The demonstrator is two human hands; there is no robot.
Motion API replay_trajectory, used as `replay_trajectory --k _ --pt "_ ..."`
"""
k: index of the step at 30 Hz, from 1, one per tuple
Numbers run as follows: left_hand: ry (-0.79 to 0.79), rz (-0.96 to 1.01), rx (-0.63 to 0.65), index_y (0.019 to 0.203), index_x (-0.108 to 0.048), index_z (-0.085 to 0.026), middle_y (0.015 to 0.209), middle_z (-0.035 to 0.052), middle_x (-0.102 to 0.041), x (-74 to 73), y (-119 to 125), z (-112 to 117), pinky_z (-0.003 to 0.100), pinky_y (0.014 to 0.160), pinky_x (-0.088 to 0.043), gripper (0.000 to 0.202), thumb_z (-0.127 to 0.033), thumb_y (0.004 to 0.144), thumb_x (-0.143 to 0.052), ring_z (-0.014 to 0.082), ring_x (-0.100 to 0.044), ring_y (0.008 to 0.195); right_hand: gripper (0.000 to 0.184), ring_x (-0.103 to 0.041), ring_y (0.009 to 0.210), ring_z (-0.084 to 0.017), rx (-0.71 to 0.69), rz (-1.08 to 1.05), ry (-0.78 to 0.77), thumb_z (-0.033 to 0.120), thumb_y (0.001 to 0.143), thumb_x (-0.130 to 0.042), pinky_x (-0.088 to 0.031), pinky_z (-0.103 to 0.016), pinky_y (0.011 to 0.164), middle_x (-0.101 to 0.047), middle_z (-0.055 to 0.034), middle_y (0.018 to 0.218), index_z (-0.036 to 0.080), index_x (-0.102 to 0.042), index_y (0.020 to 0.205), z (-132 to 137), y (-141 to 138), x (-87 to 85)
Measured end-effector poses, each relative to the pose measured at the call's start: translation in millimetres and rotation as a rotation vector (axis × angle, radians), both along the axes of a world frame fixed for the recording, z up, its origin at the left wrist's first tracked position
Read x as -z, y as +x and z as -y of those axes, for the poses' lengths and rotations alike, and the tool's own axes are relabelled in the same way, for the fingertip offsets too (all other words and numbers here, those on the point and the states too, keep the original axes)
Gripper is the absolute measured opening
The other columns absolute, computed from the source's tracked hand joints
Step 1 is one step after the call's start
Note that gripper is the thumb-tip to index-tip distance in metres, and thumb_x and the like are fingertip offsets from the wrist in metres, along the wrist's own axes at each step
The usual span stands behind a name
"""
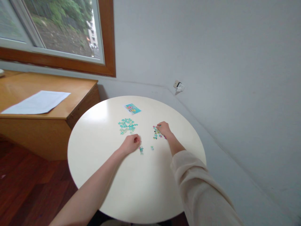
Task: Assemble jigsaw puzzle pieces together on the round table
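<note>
My left hand [130,143] rests on the round white table with its fingers curled in. Whatever they may hold is hidden. Just beside its fingertips lies a small cluster of joined jigsaw pieces [141,150]. My right hand [164,128] reaches over a small pile of multicoloured jigsaw pieces [156,134], thumb and fingers pinched together at the pile's far edge. What is between those fingertips is too small to make out. A separate pale green jigsaw bit [152,147] lies between the hands, nearer to me. Beyond my left hand spreads a larger group of teal jigsaw pieces [127,125].
A colourful picture card [132,108] lies toward the far side of the white table [103,185]. At left stands a wooden desk [77,84] with white paper sheets [39,102], below a window [63,28]. A wall socket [178,85] sits behind the table.
</note>
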State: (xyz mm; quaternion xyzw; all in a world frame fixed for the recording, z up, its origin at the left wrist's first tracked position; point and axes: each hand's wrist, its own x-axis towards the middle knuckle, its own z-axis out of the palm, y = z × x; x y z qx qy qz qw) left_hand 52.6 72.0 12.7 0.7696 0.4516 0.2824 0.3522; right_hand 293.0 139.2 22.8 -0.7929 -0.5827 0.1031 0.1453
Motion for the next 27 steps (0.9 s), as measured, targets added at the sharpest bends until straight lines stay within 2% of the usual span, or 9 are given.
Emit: replay_trajectory --k 5,8,13,22,27 --pt "-0.002 0.003 0.003 0.061 -0.052 -0.018 0.054 -0.0035 -0.049 1.4 -0.2 -0.9 0.023 0.053 -0.031 0.01 -0.021 0.069 -0.047 0.0108 -0.042 0.054 0.017 -0.059 0.104 -0.022 0.008 0.024 -0.037 0.027 0.073 -0.066 -0.039 -0.032 0.089 -0.07 -0.0075 0.102 0.02 -0.071 0.088 0.9 -3.1 -4.6" --pt "-0.004 0.003 0.001 0.06 -0.051 -0.018 0.054 -0.0036 -0.048 1.2 -0.5 -0.9 0.023 0.053 -0.03 0.01 -0.02 0.069 -0.048 0.0106 -0.042 0.053 0.011 -0.059 0.104 -0.023 0.011 0.036 -0.056 0.025 0.071 -0.068 -0.036 -0.035 0.09 -0.071 -0.0075 0.096 0.021 -0.072 0.081 1.2 -5.5 -7.0" --pt "-0.015 0.003 0.004 0.061 -0.051 -0.017 0.054 -0.0038 -0.048 -1.6 -0.8 -0.1 0.022 0.053 -0.031 0.009 -0.019 0.07 -0.048 0.0103 -0.042 0.054 0.006 -0.059 0.102 -0.021 0.023 0.044 -0.058 0.024 0.071 -0.067 -0.035 -0.033 0.089 -0.071 -0.0062 0.092 0.022 -0.071 0.076 0.9 -8.4 -8.2" --pt "-0.017 0.004 -0.002 0.061 -0.052 -0.017 0.054 -0.0036 -0.048 -1.1 -1.0 0.3 0.022 0.053 -0.031 0.009 -0.019 0.068 -0.047 0.0104 -0.041 0.054 0.012 -0.061 0.098 -0.021 0.075 0.018 -0.053 0.025 0.068 -0.069 -0.039 -0.03 0.082 -0.071 -0.0073 0.093 0.021 -0.07 0.08 -0.4 -6.6 -7.8" --pt "-0.009 0.001 0.004 0.06 -0.051 -0.018 0.054 -0.0036 -0.048 0.8 -1.3 -0.2 0.022 0.053 -0.031 0.009 -0.018 0.068 -0.047 0.0104 -0.041 0.053 0.013 -0.061 0.098 -0.022 0.093 0.004 -0.049 0.024 0.067 -0.07 -0.04 -0.032 0.084 -0.07 -0.0081 0.093 0.02 -0.07 0.079 -0.7 -7.6 -7.5"
